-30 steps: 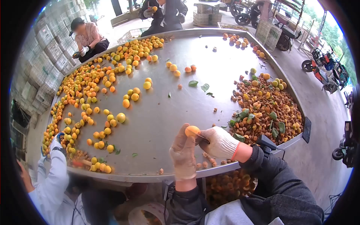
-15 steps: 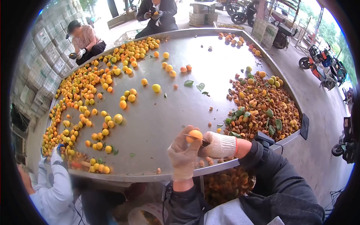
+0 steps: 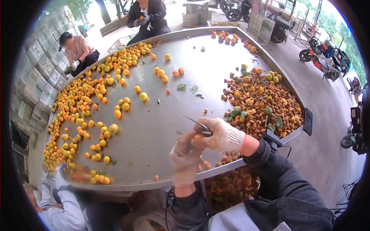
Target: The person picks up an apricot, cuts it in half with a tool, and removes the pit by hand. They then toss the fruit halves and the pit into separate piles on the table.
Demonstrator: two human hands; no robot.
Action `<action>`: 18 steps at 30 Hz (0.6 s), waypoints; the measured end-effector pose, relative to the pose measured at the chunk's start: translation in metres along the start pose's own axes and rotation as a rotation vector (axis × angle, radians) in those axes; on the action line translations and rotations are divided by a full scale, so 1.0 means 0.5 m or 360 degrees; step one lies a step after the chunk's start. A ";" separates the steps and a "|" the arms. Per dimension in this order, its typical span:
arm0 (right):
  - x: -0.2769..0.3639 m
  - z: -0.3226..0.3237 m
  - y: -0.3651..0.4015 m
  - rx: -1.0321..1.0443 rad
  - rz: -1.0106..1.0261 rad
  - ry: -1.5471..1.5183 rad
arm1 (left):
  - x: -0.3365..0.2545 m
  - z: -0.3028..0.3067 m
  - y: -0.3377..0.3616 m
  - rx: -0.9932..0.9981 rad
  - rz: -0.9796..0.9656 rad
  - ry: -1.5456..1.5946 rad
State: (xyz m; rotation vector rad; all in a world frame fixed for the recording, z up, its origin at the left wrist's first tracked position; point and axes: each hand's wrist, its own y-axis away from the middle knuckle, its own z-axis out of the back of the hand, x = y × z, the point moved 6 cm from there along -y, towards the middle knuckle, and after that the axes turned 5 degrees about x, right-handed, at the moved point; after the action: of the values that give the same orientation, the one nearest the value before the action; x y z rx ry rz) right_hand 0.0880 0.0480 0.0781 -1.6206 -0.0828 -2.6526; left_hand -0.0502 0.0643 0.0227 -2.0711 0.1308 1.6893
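Note:
My left hand [image 3: 184, 154], in a thin pale glove, is closed around an orange apricot [image 3: 198, 136], mostly hidden by fingers. My right hand [image 3: 221, 133], in a white knit glove with a red cuff edge, grips a small knife [image 3: 191, 121] whose thin blade points up and left above the fruit. Both hands meet over the near edge of the metal table [image 3: 154, 142]. Right of them lies a heap of brown pits and pieces [image 3: 266, 107] with green leaves mixed in.
Whole apricots [image 3: 83, 96] cover the table's left side. A container of apricot pieces [image 3: 231, 188] sits below the edge. A co-worker's sleeves [image 3: 69, 196] reach in at lower left; two people sit at the far side. A black phone-like object [image 3: 308, 121] rests at the right corner.
My right hand has moved up and left over the apricot, and the knife blade now shows above it. Fingers cover more of the fruit. The camera view has shifted slightly.

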 end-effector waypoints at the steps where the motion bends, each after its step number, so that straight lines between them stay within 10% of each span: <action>1: -0.001 -0.008 -0.005 0.0127 -0.0096 -0.0183 | 0.006 0.002 0.006 -0.0044 0.0311 0.0303; 5: -0.050 -0.003 0.016 0.0160 -0.0402 -0.1227 | 0.009 0.003 0.021 0.0032 0.0490 0.1435; 9: -0.136 -0.018 0.049 0.0339 -0.0561 -0.0818 | 0.028 0.007 0.012 -0.0110 0.0381 0.1610; 11: -0.174 0.006 0.041 -0.0135 -0.0027 -0.0239 | 0.033 0.001 0.011 -0.0135 0.0530 0.1556; 12: -0.106 0.036 0.055 -0.0315 -0.0389 -0.0699 | 0.030 -0.006 0.011 -0.0134 0.0535 0.1556; 18: 0.049 0.084 0.042 -0.1001 0.0760 -0.1340 | 0.036 -0.026 0.019 -0.0164 0.0626 0.1264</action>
State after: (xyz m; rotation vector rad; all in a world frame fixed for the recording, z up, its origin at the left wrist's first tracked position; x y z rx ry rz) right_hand 0.1151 0.0295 0.1195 -2.4104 1.0496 -1.5671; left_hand -0.0374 0.0541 0.0046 -2.8195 0.7498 0.9564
